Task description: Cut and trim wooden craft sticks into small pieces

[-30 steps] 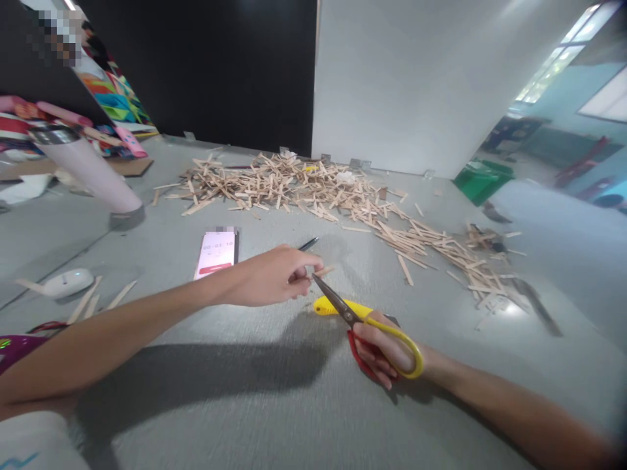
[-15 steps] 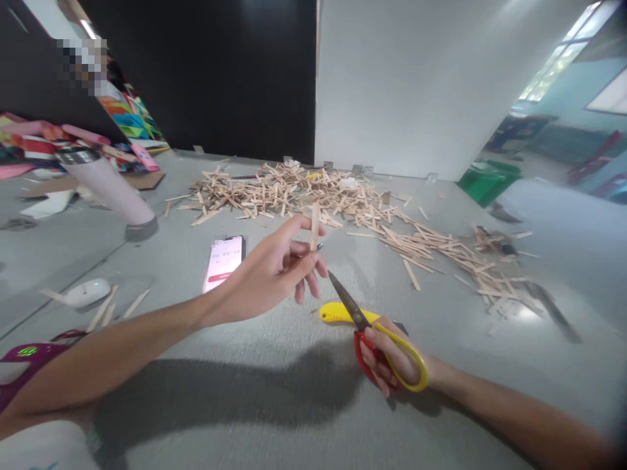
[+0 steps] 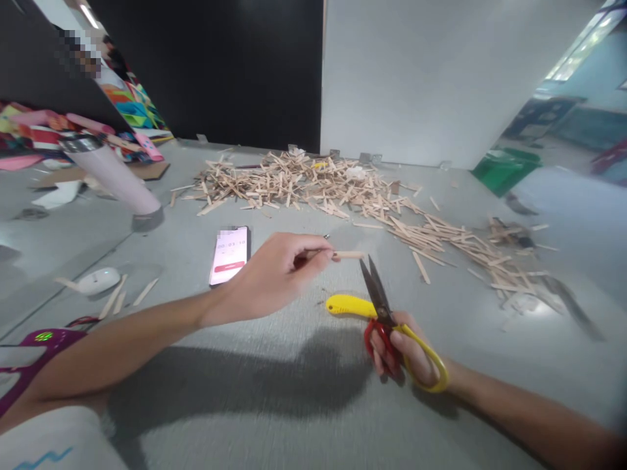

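Observation:
My left hand (image 3: 294, 264) is closed in a pinch on a flat wooden stick (image 3: 350, 255), which points right. The fingers of my right hand (image 3: 409, 356) pass through the red and yellow handles of a pair of scissors (image 3: 379, 294). Its blades stand slightly apart, with the tips at the free end of the stick; whether they touch it I cannot tell. Under the scissors lies a yellow-handled cutter (image 3: 349, 305), partly hidden by the blades and my right hand.
A heap of wooden sticks (image 3: 289, 183) spreads along the back and right. A lit phone (image 3: 230, 254), a white mouse (image 3: 99, 281) and a pale tumbler (image 3: 115, 176) are on the left. A green bin (image 3: 507, 171) stands beyond the table's right side.
My left hand has turned the stick from upright to nearly level, pointing right. The scissors have opened a little, and their tips have come up to the stick's end.

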Tool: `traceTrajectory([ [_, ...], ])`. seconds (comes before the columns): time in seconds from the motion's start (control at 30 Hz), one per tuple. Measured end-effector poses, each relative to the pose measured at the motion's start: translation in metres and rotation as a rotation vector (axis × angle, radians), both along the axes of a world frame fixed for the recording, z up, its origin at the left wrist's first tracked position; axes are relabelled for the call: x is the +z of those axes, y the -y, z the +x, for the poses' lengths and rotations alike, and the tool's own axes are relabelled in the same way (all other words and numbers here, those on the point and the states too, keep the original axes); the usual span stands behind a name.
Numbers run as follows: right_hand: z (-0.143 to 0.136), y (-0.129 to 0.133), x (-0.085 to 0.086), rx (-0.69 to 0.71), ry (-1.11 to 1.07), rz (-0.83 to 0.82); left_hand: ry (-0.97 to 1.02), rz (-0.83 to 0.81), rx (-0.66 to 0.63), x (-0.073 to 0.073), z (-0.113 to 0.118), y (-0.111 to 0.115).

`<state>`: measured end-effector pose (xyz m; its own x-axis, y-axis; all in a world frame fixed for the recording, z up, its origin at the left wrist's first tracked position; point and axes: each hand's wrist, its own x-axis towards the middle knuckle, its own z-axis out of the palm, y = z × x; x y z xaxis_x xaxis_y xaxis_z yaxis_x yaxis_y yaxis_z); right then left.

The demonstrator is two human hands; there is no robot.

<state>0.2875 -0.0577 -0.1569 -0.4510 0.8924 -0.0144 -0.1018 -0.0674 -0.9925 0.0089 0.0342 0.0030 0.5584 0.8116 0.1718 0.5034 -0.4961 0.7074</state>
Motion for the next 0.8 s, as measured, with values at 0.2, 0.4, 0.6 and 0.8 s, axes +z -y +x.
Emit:
traceTrajectory([
  [0.2, -0.001, 0.002, 0.005, 0.012, 0.004, -0.011, 0.014, 0.072, 0.028, -0.003, 0.0, -0.001],
  [0.4, -0.003, 0.001, 0.012, 0.038, -0.006, 0.008, 0.028, 0.002, -0.001, -0.005, 0.003, 0.0],
  [0.6, -0.001, 0.001, 0.013, 0.056, -0.011, 0.008, 0.107, 0.011, 0.042, -0.007, 0.003, 0.0],
  [0.8, -0.003, 0.001, 0.017, 0.092, -0.004, -0.007, 0.142, -0.002, 0.029, -0.009, 0.002, -0.001],
])
